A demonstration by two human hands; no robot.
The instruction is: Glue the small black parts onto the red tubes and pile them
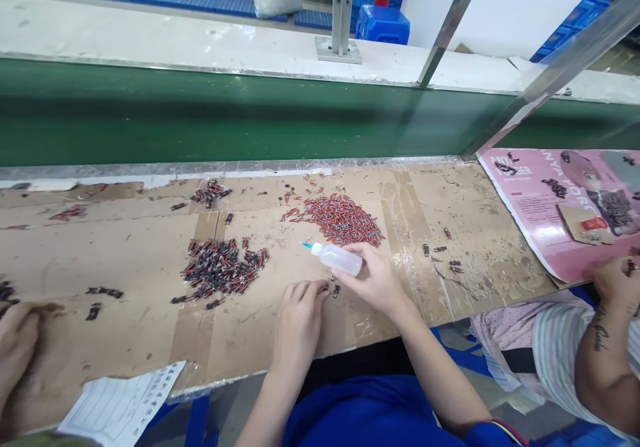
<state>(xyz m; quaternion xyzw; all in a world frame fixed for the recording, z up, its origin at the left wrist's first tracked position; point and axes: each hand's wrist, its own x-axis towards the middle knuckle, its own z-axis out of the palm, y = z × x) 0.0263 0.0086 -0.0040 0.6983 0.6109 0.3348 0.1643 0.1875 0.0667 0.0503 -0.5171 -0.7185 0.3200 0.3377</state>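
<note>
My right hand (373, 280) is wrapped round a translucent squeeze bottle (341, 259), tilted with its thin blue tip (307, 244) pointing left. On the cardboard, my left hand (300, 314) is closed, its fingertips pinched at a small black part (325, 288) that they mostly hide. Another small dark part (336, 291) lies just right of those fingers, below the bottle. Beyond the bottle spreads a pile of small red-and-silver pieces (345, 219). To the left of my left hand sits a heap of small black parts with red pieces (220, 267).
Co-workers' hands are at the left edge (17, 340) and right edge (613, 284). A green belt (225, 114) runs behind the cardboard-covered table (250, 337). A pink poster (535, 234) lies at right, a paper sheet (120, 404) at front left. Metal posts (343, 14) rise behind.
</note>
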